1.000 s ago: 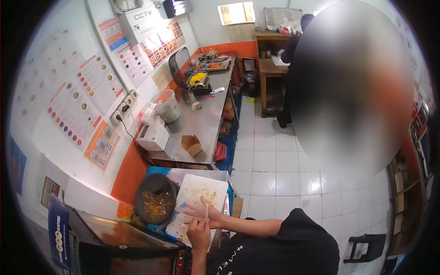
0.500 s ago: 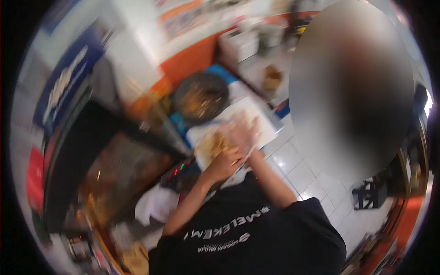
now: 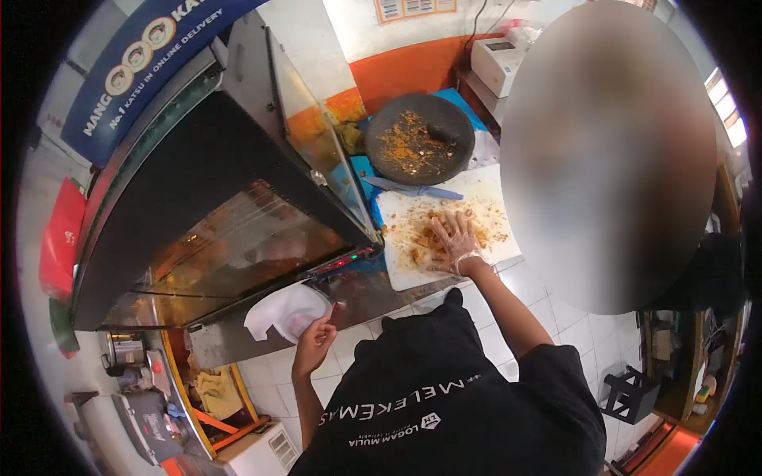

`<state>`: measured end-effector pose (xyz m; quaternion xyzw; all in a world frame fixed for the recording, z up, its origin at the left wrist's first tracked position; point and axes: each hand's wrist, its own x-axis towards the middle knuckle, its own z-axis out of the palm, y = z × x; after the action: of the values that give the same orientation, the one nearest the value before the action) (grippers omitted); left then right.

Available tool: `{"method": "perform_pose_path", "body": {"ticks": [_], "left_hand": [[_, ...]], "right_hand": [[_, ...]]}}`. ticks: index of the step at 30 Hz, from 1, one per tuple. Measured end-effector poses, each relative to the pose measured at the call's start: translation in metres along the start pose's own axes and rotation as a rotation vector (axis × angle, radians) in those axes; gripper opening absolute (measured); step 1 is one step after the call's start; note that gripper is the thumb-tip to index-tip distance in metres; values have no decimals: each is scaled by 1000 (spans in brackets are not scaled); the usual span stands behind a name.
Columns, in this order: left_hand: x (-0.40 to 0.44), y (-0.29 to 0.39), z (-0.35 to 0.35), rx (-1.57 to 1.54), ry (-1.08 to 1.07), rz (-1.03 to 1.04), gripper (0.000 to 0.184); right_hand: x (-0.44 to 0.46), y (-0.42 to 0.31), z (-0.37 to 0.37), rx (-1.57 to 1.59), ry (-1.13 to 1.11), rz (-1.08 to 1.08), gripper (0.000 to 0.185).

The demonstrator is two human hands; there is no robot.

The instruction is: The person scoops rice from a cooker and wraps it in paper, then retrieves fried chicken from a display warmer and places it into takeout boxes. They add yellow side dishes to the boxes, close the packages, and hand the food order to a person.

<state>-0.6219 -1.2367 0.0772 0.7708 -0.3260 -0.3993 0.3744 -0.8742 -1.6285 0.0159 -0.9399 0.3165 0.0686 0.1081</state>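
- Plainly, the white cutting board [image 3: 403,274] is lying flat before the person; it is probably weighing a fair amount and being stiff, so its bare edges are offering the cleanest hold. Its face is carrying brown crumbs and smears.
- Beyond it, on the far side, the dark stone mortar [image 3: 459,159] is holding an orange-brown coarse mash; it is likely being the heaviest piece, calling for both palms under its rim.
- Along the board's far left edge, the blue knife [image 3: 421,190] is lying flat, looking light and stiff.
- The right hand [image 3: 459,242], in a clear glove, is resting palm down with fingers spread, touching the food but not gripping it.
- The left hand [image 3: 316,339], bare, is hanging well left of the board, its fingers curling beside a small dark red object [image 3: 336,314]; whether it is holding that, I cannot tell.
- Under and beside the glove, around the board's middle, the broken food [image 3: 426,252] is showing golden-brown, crumbly and uneven. It is probably being light, fragile and a little greasy; gathering from its sides is looking safer than pinching.
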Motion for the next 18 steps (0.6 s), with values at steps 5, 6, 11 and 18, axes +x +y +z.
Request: {"method": "perform_pose_path", "body": {"ticks": [5,6,11,18], "left_hand": [[-24,-15,-8,-26,150,-113,45],[-28,-20,-10,-21,173,-117,46],[-51,-64,-22,-17,266,-119,41],[-54,-112,-41,65,528,-153,32]], "right_hand": [[24,-7,18,-54,34,-73,116],[27,-10,20,-61,46,-76,115],[45,-24,28,-61,49,-115,80],[54,-15,60,64,392,-213,42]]}}
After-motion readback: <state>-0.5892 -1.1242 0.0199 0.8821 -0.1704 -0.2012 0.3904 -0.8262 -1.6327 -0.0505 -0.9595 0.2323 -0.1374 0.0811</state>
